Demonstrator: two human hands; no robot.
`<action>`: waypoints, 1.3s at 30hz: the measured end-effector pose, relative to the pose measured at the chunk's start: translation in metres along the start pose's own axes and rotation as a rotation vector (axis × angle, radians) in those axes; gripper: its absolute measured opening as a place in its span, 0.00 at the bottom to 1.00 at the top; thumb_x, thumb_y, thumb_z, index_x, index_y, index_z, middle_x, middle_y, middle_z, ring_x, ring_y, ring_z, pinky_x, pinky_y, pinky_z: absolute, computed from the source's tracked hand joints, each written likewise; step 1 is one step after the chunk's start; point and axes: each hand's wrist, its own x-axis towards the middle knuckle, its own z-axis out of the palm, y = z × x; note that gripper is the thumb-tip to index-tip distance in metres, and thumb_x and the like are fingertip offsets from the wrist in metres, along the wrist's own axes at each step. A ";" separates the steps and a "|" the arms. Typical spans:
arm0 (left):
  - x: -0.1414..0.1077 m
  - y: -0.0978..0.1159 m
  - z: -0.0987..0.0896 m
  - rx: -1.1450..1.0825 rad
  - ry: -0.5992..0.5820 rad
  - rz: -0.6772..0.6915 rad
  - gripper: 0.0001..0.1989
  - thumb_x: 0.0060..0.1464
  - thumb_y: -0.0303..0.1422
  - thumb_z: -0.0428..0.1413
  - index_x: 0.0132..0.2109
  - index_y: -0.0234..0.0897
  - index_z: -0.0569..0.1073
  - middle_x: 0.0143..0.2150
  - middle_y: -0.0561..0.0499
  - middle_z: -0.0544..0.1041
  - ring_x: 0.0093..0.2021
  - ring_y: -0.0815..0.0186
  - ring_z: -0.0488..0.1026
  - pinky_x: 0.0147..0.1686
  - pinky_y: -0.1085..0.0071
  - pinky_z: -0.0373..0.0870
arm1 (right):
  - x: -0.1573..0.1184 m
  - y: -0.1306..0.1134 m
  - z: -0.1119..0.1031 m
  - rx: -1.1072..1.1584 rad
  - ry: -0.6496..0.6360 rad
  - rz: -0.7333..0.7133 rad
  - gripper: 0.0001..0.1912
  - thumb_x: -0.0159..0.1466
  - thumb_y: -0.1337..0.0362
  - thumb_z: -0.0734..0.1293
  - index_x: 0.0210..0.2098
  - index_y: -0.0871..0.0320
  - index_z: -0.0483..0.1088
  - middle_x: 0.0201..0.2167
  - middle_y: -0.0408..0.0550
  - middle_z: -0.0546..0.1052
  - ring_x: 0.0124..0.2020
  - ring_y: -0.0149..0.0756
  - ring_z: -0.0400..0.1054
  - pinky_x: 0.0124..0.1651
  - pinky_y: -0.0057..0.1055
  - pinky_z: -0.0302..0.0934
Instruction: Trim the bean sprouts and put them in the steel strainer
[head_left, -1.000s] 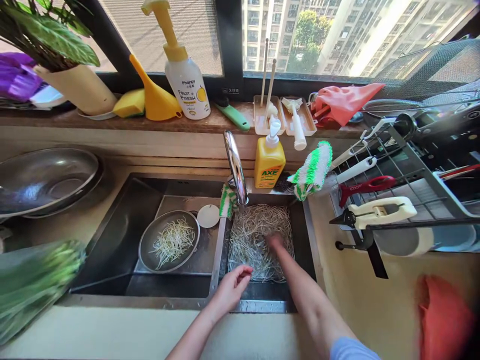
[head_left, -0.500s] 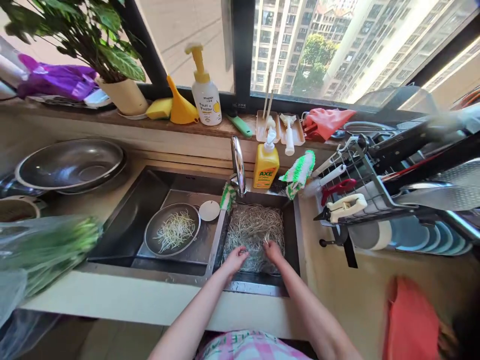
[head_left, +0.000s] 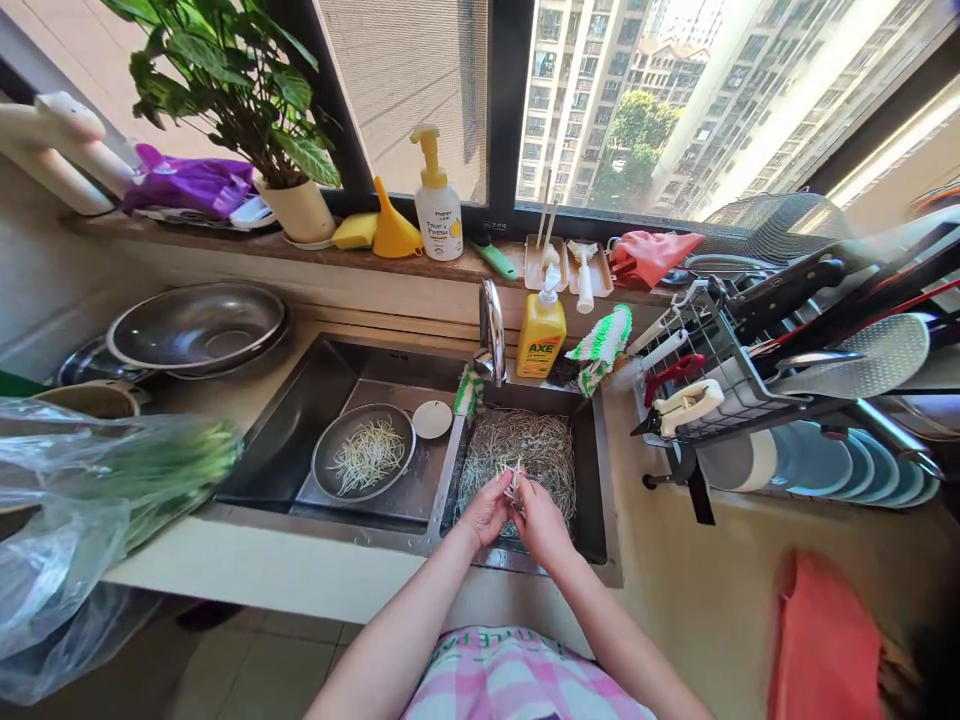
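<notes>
Below the tap (head_left: 490, 325), sprouts (head_left: 515, 474) are being pinched between curled left hand (head_left: 486, 512) and right hand (head_left: 541, 520); left of it, others are being held by a pan (head_left: 322, 442).

The right hand (head_left: 544, 515), which reached into the mass of sprouts (head_left: 536, 435) in the right basin (head_left: 591, 490) one second earlier, is now withdrawn toward the basin's near side. The left hand (head_left: 487, 508), previously apart from the right, now meets it. The small bunch of sprouts (head_left: 514, 479), at the right hand alone half a second earlier, is now held between both hands. The camera view has shifted: the checked apron (head_left: 517, 680), out of view one second earlier, shows at the bottom edge.
</notes>
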 end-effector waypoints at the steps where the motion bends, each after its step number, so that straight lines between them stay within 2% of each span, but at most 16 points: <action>1: -0.001 0.003 0.000 0.001 -0.008 0.010 0.15 0.46 0.37 0.55 0.41 0.33 0.71 0.37 0.48 0.73 0.33 0.71 0.68 0.33 0.75 0.62 | -0.001 -0.002 -0.002 0.035 -0.014 -0.033 0.29 0.51 0.73 0.62 0.52 0.56 0.57 0.46 0.55 0.66 0.45 0.41 0.62 0.45 0.33 0.57; 4: -0.003 0.012 0.004 0.008 -0.023 0.025 0.16 0.47 0.36 0.56 0.42 0.33 0.70 0.37 0.48 0.73 0.33 0.70 0.69 0.34 0.74 0.64 | -0.002 -0.002 -0.006 0.198 -0.027 -0.107 0.28 0.52 0.69 0.63 0.52 0.56 0.56 0.48 0.52 0.65 0.47 0.39 0.62 0.45 0.32 0.57; 6: -0.003 0.014 0.008 -0.002 -0.032 0.053 0.14 0.47 0.36 0.55 0.41 0.33 0.70 0.40 0.47 0.73 0.35 0.70 0.69 0.35 0.73 0.64 | -0.001 0.000 -0.007 0.286 -0.006 -0.067 0.19 0.56 0.65 0.61 0.47 0.56 0.60 0.42 0.49 0.70 0.40 0.35 0.66 0.41 0.29 0.59; 8: -0.003 0.013 0.012 -0.030 -0.037 0.079 0.12 0.48 0.37 0.54 0.39 0.34 0.70 0.43 0.47 0.72 0.38 0.68 0.70 0.37 0.72 0.65 | 0.001 0.002 -0.008 0.306 0.030 0.034 0.11 0.60 0.63 0.56 0.40 0.56 0.63 0.33 0.46 0.73 0.32 0.33 0.67 0.34 0.27 0.59; 10: -0.003 0.010 0.015 -0.058 -0.045 0.058 0.14 0.49 0.41 0.52 0.38 0.34 0.69 0.43 0.46 0.72 0.40 0.66 0.70 0.37 0.70 0.66 | 0.004 0.004 -0.008 0.283 0.076 0.125 0.10 0.61 0.61 0.55 0.36 0.56 0.64 0.29 0.44 0.73 0.28 0.32 0.67 0.31 0.25 0.57; 13: -0.002 0.006 0.016 -0.077 -0.057 -0.006 0.19 0.49 0.45 0.49 0.40 0.34 0.68 0.39 0.45 0.73 0.38 0.65 0.71 0.36 0.68 0.67 | 0.009 0.004 -0.010 0.244 0.119 0.190 0.09 0.60 0.59 0.56 0.34 0.55 0.65 0.27 0.44 0.73 0.27 0.32 0.67 0.30 0.25 0.56; 17: 0.002 0.005 0.012 -0.024 0.002 -0.009 0.13 0.48 0.37 0.54 0.39 0.34 0.68 0.34 0.49 0.74 0.32 0.68 0.72 0.32 0.70 0.68 | 0.018 -0.001 -0.015 0.206 0.191 0.133 0.12 0.59 0.57 0.57 0.29 0.57 0.67 0.28 0.47 0.73 0.30 0.34 0.66 0.33 0.26 0.56; 20: 0.004 0.011 0.011 -0.075 0.017 -0.014 0.10 0.48 0.34 0.54 0.38 0.35 0.68 0.38 0.48 0.74 0.37 0.65 0.72 0.36 0.65 0.68 | 0.025 -0.001 -0.023 0.304 0.246 0.091 0.13 0.59 0.57 0.57 0.29 0.58 0.67 0.30 0.49 0.72 0.32 0.34 0.65 0.35 0.27 0.57; 23: 0.005 0.020 0.011 -0.139 0.003 -0.013 0.08 0.49 0.33 0.54 0.37 0.34 0.67 0.43 0.46 0.73 0.44 0.60 0.70 0.42 0.60 0.67 | 0.031 0.006 -0.034 0.452 0.221 0.138 0.14 0.60 0.56 0.55 0.28 0.58 0.64 0.26 0.47 0.72 0.28 0.33 0.65 0.31 0.26 0.58; 26: 0.004 0.024 0.012 -0.108 0.002 -0.004 0.09 0.48 0.34 0.55 0.37 0.34 0.67 0.44 0.46 0.72 0.44 0.59 0.70 0.41 0.59 0.67 | 0.036 0.011 -0.042 0.529 0.084 0.157 0.12 0.60 0.56 0.56 0.28 0.57 0.62 0.24 0.44 0.73 0.25 0.32 0.66 0.27 0.24 0.57; 29: 0.005 0.021 0.015 -0.005 0.013 -0.016 0.12 0.47 0.36 0.56 0.39 0.35 0.68 0.40 0.47 0.73 0.38 0.63 0.72 0.37 0.62 0.68 | 0.039 0.009 -0.041 0.382 -0.032 0.131 0.07 0.58 0.59 0.59 0.29 0.56 0.63 0.24 0.43 0.73 0.24 0.32 0.66 0.25 0.24 0.55; 33: 0.007 0.016 0.021 0.098 0.079 0.013 0.15 0.42 0.37 0.58 0.38 0.36 0.67 0.33 0.52 0.73 0.29 0.71 0.71 0.29 0.73 0.66 | 0.037 0.000 -0.030 0.084 0.009 0.113 0.06 0.56 0.62 0.62 0.34 0.53 0.65 0.27 0.43 0.74 0.27 0.33 0.67 0.28 0.24 0.53; 36: 0.006 0.020 0.021 0.125 0.127 0.031 0.16 0.40 0.36 0.60 0.36 0.37 0.67 0.31 0.54 0.73 0.27 0.72 0.70 0.27 0.76 0.64 | 0.034 0.001 -0.028 0.124 -0.017 0.056 0.09 0.56 0.62 0.62 0.37 0.53 0.65 0.27 0.42 0.73 0.28 0.32 0.67 0.29 0.24 0.55; 39: 0.001 0.030 0.019 0.175 0.083 -0.027 0.15 0.41 0.37 0.59 0.37 0.36 0.66 0.33 0.51 0.73 0.32 0.68 0.72 0.31 0.72 0.66 | 0.039 0.009 -0.038 0.206 0.091 0.001 0.09 0.58 0.62 0.59 0.37 0.55 0.66 0.30 0.46 0.72 0.30 0.33 0.66 0.33 0.26 0.58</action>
